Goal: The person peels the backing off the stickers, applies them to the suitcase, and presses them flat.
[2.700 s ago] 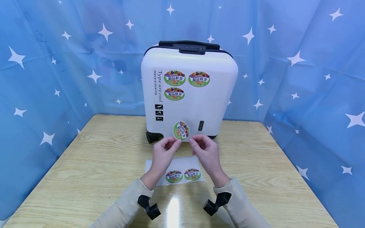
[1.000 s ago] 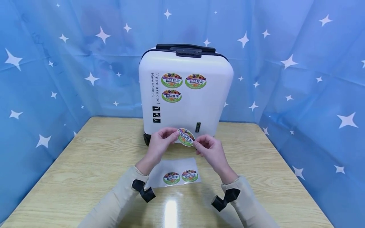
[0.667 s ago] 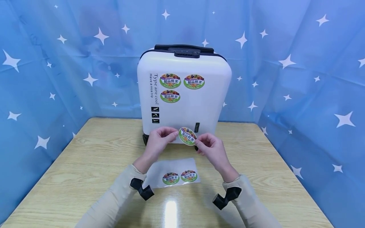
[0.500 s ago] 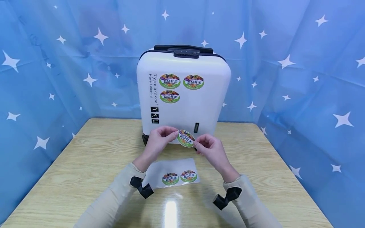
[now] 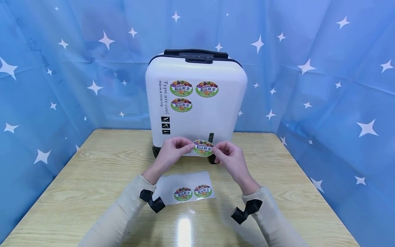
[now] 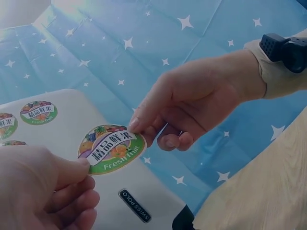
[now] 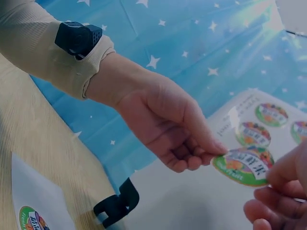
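An oval "Fresh fruit" sticker (image 5: 203, 148) is stretched level between both hands, in front of the lower part of a white suitcase (image 5: 197, 120). My left hand (image 5: 172, 152) pinches its left end between thumb and forefinger; my right hand (image 5: 231, 158) pinches the right end the same way. In the left wrist view the sticker (image 6: 112, 148) faces up with its print readable. The suitcase front bears matching stickers: one at upper left (image 5: 181, 88), one at upper right (image 5: 207, 89) and one below the left one (image 5: 181, 105).
On the wooden table (image 5: 92, 192), a white backing sheet (image 5: 185, 178) with two more oval stickers lies between the forearms. The suitcase stands upright at the table's back, its black wheel (image 5: 213, 159) showing. A blue starred curtain (image 5: 277, 85) surrounds the table.
The sticker was tilted on edge near the left hand, with the right hand apart from it. The right hand then took its other end, and the sticker has turned level.
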Motion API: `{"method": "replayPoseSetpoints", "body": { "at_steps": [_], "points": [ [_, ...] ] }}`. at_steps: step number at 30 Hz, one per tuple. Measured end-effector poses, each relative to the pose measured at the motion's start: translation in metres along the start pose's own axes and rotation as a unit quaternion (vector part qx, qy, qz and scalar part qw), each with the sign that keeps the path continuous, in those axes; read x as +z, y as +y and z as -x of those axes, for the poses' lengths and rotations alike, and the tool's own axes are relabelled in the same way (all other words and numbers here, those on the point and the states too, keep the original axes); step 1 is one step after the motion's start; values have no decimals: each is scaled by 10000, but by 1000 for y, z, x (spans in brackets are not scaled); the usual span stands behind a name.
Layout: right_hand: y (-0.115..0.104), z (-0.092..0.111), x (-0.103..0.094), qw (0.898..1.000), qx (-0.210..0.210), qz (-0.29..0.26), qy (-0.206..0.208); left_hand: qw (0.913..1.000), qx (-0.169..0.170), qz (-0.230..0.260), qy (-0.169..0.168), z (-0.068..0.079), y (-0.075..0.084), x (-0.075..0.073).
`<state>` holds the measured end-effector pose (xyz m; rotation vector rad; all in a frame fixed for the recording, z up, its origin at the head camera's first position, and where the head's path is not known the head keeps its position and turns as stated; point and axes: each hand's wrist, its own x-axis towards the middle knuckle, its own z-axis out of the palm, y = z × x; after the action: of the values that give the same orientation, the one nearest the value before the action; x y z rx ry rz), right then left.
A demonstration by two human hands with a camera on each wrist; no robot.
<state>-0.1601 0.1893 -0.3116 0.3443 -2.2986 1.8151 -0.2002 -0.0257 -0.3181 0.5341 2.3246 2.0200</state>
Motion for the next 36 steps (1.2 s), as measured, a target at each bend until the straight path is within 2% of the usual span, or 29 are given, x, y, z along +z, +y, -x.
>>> {"method": "replayPoseSetpoints", "body": {
  "at_steps": [7,16,22,29,33,36],
  "points": [
    [0,-9,-3,9993,-228,183,218,9987,306,-408,62,-5,9,0],
    [-1,-19,-7,9985,-326,417,129,9946,842,-488,357,-9,15,4],
    [3,-29,-10,9969,-541,555,132,9875,1266,-690,637,-15,13,8],
    [1,-37,-12,9941,-752,764,136,9740,1707,-978,1123,-20,11,14],
    [-6,-40,-13,9935,-834,774,84,9677,1877,-1082,1290,-24,13,14],
    [-21,-38,-12,9917,-968,842,63,9640,1990,-1154,1336,-26,16,13]
  ]
}}
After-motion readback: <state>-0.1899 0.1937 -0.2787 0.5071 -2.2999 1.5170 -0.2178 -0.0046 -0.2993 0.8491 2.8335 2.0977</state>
